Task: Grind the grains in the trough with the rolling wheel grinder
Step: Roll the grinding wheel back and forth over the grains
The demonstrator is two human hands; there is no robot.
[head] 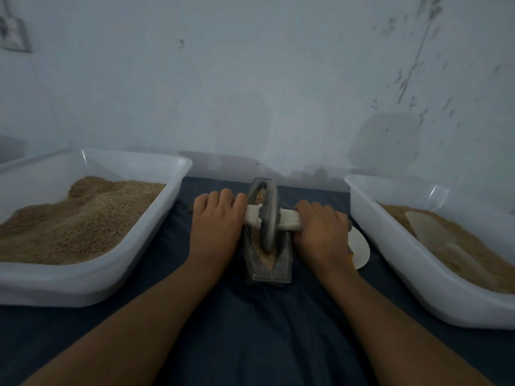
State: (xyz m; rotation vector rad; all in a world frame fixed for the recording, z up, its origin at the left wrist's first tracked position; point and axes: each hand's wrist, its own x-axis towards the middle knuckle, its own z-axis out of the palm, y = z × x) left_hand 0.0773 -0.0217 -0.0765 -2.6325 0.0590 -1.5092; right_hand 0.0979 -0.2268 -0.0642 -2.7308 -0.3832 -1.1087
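Both hands are gripping the white handle (288, 220): the left hand (216, 222) and right hand (323, 232) are curling their fingers round its ends, either side of the wheel (269, 218), which is standing in the trough (282, 270) among grains (267, 256), between two trays.

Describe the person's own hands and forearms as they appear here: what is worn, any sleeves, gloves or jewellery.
Both the left hand and the right hand are bare, with no gloves. No ring, watch or bracelet shows on the fingers or wrists in this dim head view. Both forearms are uncovered all the way to the bottom edge of the picture, so no sleeve is visible.
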